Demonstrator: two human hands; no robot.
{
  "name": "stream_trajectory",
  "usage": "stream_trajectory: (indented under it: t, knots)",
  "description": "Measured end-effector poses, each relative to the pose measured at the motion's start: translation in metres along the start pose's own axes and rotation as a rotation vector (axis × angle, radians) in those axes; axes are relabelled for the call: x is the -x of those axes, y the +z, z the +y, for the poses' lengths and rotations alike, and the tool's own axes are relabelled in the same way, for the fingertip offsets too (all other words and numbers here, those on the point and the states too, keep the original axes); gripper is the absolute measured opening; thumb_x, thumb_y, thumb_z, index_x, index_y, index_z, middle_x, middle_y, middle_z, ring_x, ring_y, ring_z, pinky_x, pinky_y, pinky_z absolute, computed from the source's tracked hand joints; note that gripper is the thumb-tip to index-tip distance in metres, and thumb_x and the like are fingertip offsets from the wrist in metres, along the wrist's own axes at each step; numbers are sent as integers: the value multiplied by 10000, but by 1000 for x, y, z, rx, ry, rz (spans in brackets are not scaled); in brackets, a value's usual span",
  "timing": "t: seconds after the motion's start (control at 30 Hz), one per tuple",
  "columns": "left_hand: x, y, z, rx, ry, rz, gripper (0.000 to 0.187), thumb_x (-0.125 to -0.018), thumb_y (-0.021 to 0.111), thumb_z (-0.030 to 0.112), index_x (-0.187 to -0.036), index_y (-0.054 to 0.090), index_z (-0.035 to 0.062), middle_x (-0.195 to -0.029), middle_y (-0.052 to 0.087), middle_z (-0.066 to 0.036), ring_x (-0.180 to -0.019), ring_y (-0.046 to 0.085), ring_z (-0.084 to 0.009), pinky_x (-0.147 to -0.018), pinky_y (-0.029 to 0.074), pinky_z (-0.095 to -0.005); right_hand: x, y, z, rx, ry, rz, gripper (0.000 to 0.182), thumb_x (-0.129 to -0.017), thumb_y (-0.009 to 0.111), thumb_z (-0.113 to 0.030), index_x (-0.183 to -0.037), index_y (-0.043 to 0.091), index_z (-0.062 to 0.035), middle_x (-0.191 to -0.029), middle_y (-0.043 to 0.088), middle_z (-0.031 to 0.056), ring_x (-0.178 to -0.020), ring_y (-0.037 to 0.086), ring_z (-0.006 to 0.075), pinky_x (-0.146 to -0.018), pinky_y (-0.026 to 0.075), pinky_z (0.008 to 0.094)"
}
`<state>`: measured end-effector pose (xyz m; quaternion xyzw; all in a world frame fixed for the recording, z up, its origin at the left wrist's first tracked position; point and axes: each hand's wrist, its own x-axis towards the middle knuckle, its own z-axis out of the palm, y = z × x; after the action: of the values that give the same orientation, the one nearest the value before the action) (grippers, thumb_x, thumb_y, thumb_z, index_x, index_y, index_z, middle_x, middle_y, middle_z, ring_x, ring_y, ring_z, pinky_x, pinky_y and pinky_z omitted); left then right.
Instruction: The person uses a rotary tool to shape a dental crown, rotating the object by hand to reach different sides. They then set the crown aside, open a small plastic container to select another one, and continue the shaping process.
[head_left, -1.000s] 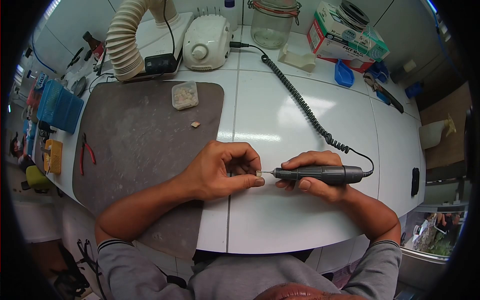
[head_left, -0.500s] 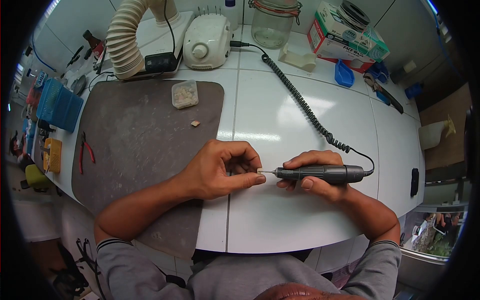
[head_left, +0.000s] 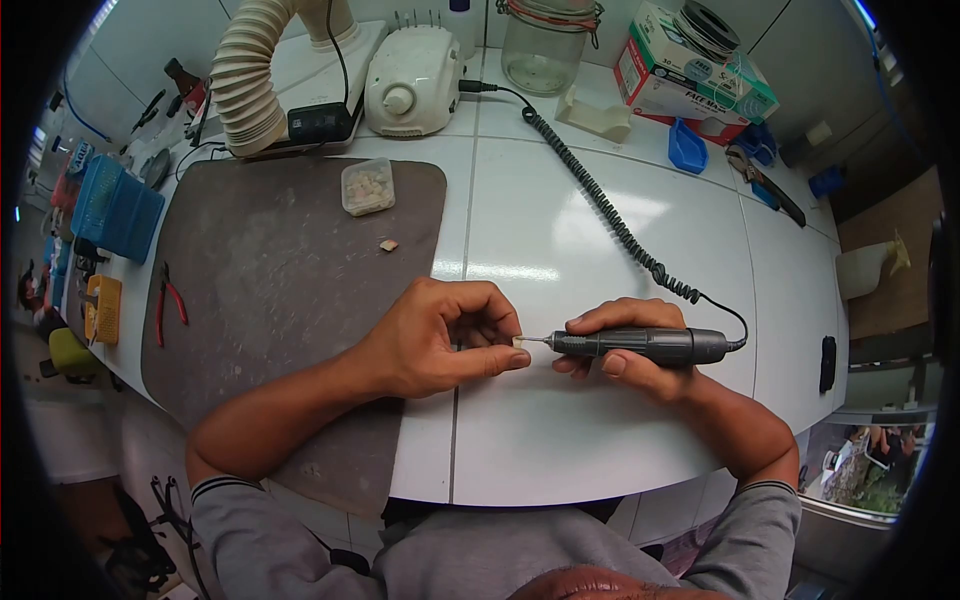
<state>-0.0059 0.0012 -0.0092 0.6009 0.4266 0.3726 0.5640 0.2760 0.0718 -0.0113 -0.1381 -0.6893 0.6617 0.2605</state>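
Between the thumb and forefinger of my left hand (head_left: 450,338) is a tiny pale piece (head_left: 517,342), mostly hidden by the fingertips. My right hand (head_left: 635,345) is wrapped round a black rotary tool handpiece (head_left: 640,346), held level with its thin metal bit (head_left: 535,340) pointing left. The bit's tip meets the pale piece or lies right beside it. From the handpiece a coiled black cord (head_left: 610,215) runs back to a white control box (head_left: 410,85). A small clear container (head_left: 368,187) of pale pieces and one loose tan piece (head_left: 389,245) sit on the brown mat.
A brown mat (head_left: 250,300) covers the left of the white tiled table (head_left: 600,440). Red-handled pliers (head_left: 168,305) lie on it. A ribbed hose (head_left: 245,90), a glass jar (head_left: 543,50) and a face mask box (head_left: 690,80) stand behind. Blue and yellow baskets are at left.
Almost nothing differs. The whole view has shifted very slightly, while both hands keep the same grip on the pale piece and the handpiece.
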Motion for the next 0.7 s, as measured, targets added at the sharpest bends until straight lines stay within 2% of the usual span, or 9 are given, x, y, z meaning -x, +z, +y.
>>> stream_trajectory:
  t: [0.47, 0.57, 0.7]
  knots:
    - [-1, 0, -2, -7, -1, -4, 211, -880, 844, 118, -964, 704, -15, -891, 750, -82, -833, 721, -130, -743, 607, -268, 2, -3, 0, 23, 44, -22, 346, -981, 646, -110, -1258, 636, 97, -1129, 756, 231, -1015, 783, 287, -872, 647, 344]
    - [0, -1, 4, -4, -61, -41, 205, -877, 824, -1, -1016, 675, -24, -964, 733, -78, -901, 714, -118, -788, 590, -261, 1, 0, -1, 25, 27, -21, 349, -978, 652, -112, -1260, 639, 93, -1137, 752, 233, -1018, 782, 290, -875, 645, 345]
    - [0, -1, 6, -17, -57, -42, 206, -878, 826, 6, -1017, 676, -23, -958, 729, -73, -885, 708, -116, -782, 584, -262, 0, 0, -1, 28, 21, -27, 354, -971, 656, -113, -1261, 642, 90, -1130, 752, 235, -1015, 783, 295, -887, 640, 353]
